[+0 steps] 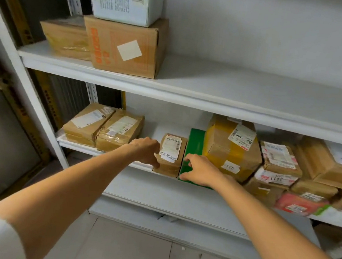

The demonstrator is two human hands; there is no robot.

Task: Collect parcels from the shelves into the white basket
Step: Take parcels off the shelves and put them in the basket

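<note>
Small brown cardboard parcel with a white label (pixel 171 157): stands at the front edge of the white shelf board (pixel 77 145), about mid-length, just beside a flat green packet (pixel 195 141) on its right. Left hand (pixel 145 148): fingers curled down against the parcel's left side, thumb at its lower front corner, gripping it. Right hand (pixel 200 169): rests on the green packet, half closed, forefinger and thumb at the seam between packet and parcel; cannot tell whether it holds either.
</note>
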